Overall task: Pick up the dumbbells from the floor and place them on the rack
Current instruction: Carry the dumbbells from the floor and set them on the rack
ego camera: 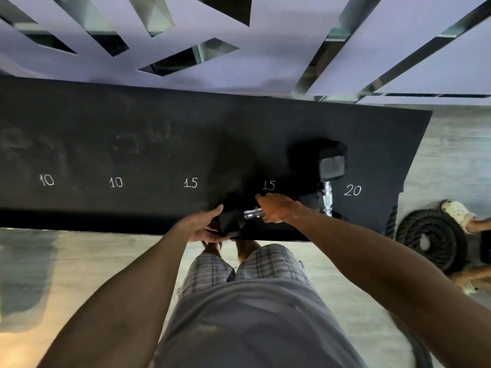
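Note:
A black hex dumbbell (253, 213) with a chrome handle lies crosswise at the front edge of the black rack shelf (132, 155), just below the right chalk mark "15". My right hand (276, 208) is closed around its handle. My left hand (203, 225) cups its left head from the side and below. A second, larger dumbbell (330, 166) rests lengthwise on the shelf by the mark "20", right beside my right hand. Its near head is partly hidden behind my right wrist.
The shelf carries chalk marks 10, 10, 15, 15, 20 from left to right. A coiled black rope (427, 243) lies on the floor at the right, with another person's foot in a white shoe (458, 211) beside it. A patterned wall stands behind the shelf.

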A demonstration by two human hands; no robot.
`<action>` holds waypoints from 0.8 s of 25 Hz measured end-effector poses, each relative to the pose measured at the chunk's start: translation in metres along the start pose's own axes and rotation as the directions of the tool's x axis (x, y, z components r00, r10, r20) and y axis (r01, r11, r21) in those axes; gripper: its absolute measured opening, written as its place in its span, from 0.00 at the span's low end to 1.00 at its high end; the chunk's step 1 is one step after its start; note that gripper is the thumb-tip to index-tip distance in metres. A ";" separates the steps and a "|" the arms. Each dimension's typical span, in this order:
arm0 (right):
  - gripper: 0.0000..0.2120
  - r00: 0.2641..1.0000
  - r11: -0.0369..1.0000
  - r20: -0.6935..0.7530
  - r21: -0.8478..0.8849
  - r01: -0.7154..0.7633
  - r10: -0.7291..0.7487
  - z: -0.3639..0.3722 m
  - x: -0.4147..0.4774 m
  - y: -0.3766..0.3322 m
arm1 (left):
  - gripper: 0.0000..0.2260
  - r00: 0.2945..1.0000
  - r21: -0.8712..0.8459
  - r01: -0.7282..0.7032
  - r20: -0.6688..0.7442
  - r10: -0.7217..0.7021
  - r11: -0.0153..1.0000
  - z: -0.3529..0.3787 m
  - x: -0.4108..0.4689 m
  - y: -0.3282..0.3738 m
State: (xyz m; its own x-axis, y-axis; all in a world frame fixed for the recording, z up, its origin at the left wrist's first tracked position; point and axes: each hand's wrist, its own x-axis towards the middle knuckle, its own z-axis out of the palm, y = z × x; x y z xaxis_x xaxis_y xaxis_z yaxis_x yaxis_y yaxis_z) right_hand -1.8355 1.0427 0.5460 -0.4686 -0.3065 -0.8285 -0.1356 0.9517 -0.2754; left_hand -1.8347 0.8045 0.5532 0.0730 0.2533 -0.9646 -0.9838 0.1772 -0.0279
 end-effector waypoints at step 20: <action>0.19 0.820 0.976 -0.532 0.160 -0.146 0.210 0.067 -0.042 -0.056 | 0.17 0.796 0.995 0.090 -0.054 0.603 -0.029 0.009 -0.012 -0.015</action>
State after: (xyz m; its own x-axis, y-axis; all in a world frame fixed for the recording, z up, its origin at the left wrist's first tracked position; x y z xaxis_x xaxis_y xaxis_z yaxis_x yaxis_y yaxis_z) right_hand -1.7500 1.0016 0.5636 -0.8772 -0.0429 -0.4781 0.0759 0.9711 -0.2264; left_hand -1.8195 0.8077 0.5672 -0.5442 0.2567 -0.7987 0.1987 0.9644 0.1745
